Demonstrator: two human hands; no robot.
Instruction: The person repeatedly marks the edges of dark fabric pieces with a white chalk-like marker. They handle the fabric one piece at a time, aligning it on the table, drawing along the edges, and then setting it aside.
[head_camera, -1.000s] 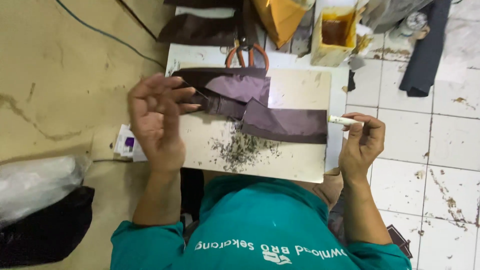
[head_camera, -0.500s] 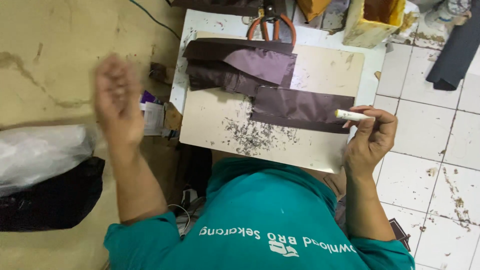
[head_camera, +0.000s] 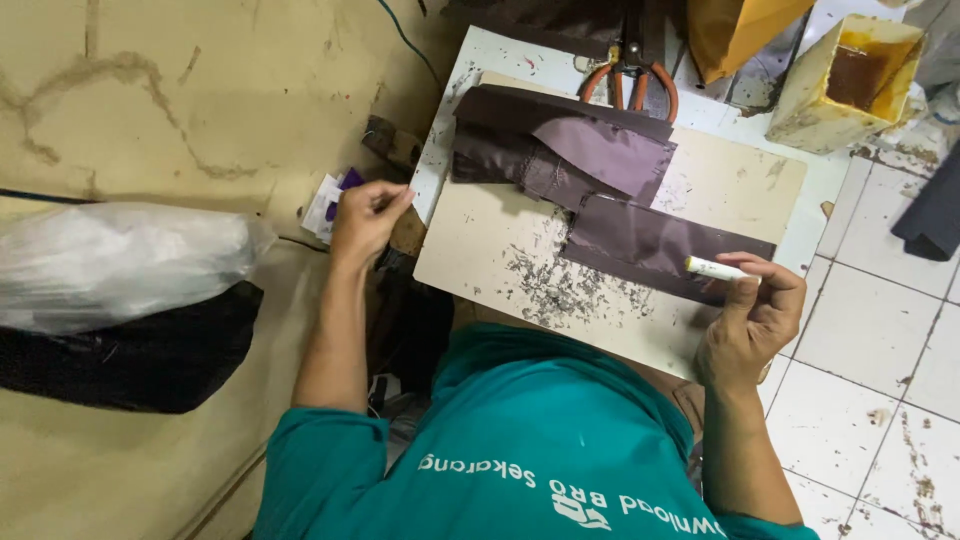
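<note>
White marker (head_camera: 716, 268) clamped in right hand (head_camera: 752, 318), lower right; left hand (head_camera: 366, 217) fingers pinched together beside purple-white packet (head_camera: 330, 200), centre left; brown fabric (head_camera: 600, 190) laid on board (head_camera: 470, 250).

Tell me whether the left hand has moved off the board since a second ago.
Yes. The left hand lay on the cream board beside the dark fabric pieces; now it is off the board's left edge, fingers pinched, over the floor.
</note>
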